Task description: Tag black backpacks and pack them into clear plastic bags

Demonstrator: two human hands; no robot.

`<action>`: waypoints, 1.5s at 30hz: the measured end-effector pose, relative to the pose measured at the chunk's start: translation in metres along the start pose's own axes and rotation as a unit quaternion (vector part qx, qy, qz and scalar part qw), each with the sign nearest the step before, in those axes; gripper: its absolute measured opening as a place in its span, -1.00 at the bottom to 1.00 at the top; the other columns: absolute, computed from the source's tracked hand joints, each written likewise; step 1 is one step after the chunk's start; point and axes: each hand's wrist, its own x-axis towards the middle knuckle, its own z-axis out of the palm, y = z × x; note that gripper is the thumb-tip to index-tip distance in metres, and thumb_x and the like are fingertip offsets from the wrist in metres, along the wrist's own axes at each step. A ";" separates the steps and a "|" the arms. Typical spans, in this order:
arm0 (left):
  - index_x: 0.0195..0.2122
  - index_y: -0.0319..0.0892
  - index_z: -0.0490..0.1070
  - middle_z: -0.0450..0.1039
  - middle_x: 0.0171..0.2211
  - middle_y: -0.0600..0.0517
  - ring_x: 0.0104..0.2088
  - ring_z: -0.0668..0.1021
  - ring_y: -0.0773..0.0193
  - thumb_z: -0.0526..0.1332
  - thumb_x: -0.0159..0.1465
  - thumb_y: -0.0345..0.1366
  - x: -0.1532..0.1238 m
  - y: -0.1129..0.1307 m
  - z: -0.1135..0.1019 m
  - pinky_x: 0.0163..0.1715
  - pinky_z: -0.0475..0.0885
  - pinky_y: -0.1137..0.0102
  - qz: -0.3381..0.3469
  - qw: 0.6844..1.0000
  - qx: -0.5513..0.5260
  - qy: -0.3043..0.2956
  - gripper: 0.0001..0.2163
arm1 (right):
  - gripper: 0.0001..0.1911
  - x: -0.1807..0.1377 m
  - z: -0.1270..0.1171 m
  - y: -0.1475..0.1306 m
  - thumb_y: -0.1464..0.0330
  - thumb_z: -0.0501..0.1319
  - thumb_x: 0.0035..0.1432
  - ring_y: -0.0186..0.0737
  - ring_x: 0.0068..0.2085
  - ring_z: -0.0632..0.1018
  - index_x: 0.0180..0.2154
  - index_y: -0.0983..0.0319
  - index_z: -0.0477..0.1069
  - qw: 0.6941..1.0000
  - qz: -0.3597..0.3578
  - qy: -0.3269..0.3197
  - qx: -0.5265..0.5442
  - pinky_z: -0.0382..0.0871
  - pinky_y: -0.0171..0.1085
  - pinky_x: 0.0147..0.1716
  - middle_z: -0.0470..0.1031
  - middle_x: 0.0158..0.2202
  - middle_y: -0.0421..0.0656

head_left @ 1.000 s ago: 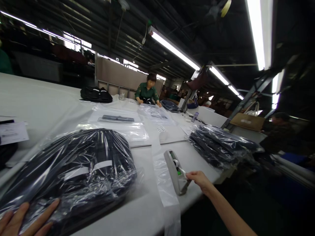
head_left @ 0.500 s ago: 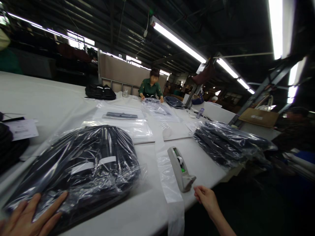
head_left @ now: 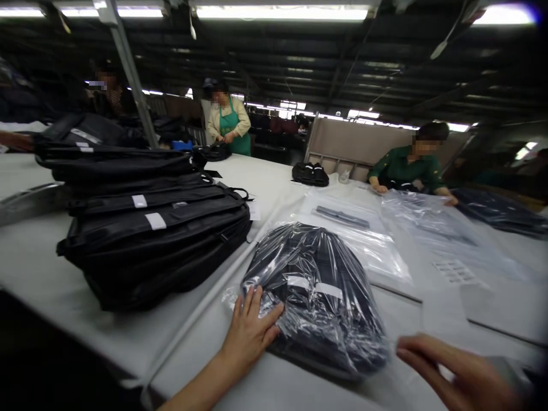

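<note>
A dark bag sealed in a clear plastic bag (head_left: pixel 325 291) lies on the white table (head_left: pixel 274 182) in front of me. My left hand (head_left: pixel 250 331) rests flat on its near left corner, fingers spread. My right hand (head_left: pixel 454 374) hovers at the lower right, just right of the package, blurred, with its fingers extended and nothing visible in it.
A tall stack of black bags (head_left: pixel 145 222) stands at the left. Flat clear plastic bags (head_left: pixel 363 228) lie beyond the package. A person in green (head_left: pixel 406 165) works at the far side on the right; another in a green apron (head_left: pixel 226 123) stands farther back.
My view has swung left, so the stack of black bags is now in sight and the tape dispenser is gone. My right hand has come from the dispenser towards the package. My left hand stays on it.
</note>
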 end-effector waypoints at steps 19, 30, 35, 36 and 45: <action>0.14 0.22 0.16 -0.05 0.25 -0.14 0.21 0.08 -0.26 0.31 0.10 -0.20 0.000 0.001 0.006 0.00 0.22 -0.17 -0.017 0.997 -0.070 0.017 -0.42 | -0.84 0.189 0.177 -0.118 0.26 0.39 -0.19 -0.27 -0.55 0.43 -0.58 0.21 0.53 0.811 -0.293 -0.418 -0.284 0.16 -0.36 -0.52 0.42 -0.66 -0.19; 0.13 0.23 0.18 0.02 0.24 -0.10 0.19 0.14 -0.21 0.26 0.13 -0.22 -0.002 -0.003 0.016 0.00 0.25 -0.11 -0.008 0.995 -0.071 0.069 -0.47 | -0.71 0.163 0.156 -0.096 0.12 0.14 0.14 -0.21 -0.33 0.45 -0.33 0.22 0.41 0.918 -0.237 -0.274 -0.162 0.23 -0.31 -0.36 0.44 -0.40 -0.13; 0.07 0.16 0.30 -0.12 0.29 -0.08 0.21 0.09 -0.25 0.24 0.07 -0.42 -0.004 -0.006 0.036 0.04 0.15 -0.17 0.010 0.987 -0.113 0.111 -0.47 | -0.87 0.113 0.188 -0.087 0.34 0.07 0.20 -0.25 -0.27 0.37 -0.37 0.23 0.30 0.971 -0.165 -0.169 -0.049 0.24 -0.29 -0.26 0.37 -0.34 -0.15; 0.05 0.13 0.33 -0.12 0.30 -0.07 0.22 0.08 -0.23 0.21 0.09 -0.42 -0.006 -0.008 0.039 0.05 0.13 -0.17 0.012 0.982 -0.143 0.121 -0.52 | -0.90 0.113 0.194 -0.084 0.36 0.06 0.20 -0.24 -0.26 0.37 -0.35 0.23 0.30 0.975 -0.154 -0.153 -0.034 0.24 -0.28 -0.24 0.37 -0.33 -0.16; -0.07 -0.10 0.40 0.38 0.03 -0.01 0.06 0.41 0.05 0.15 0.14 -0.04 -0.003 -0.089 0.002 0.13 0.24 0.23 -0.349 0.787 -0.499 0.099 -0.62 | -0.70 0.102 0.096 -0.047 0.27 -0.01 0.21 -0.20 -0.09 0.45 -0.06 0.19 0.31 0.995 0.009 0.034 0.096 0.29 -0.22 -0.07 0.44 -0.10 -0.11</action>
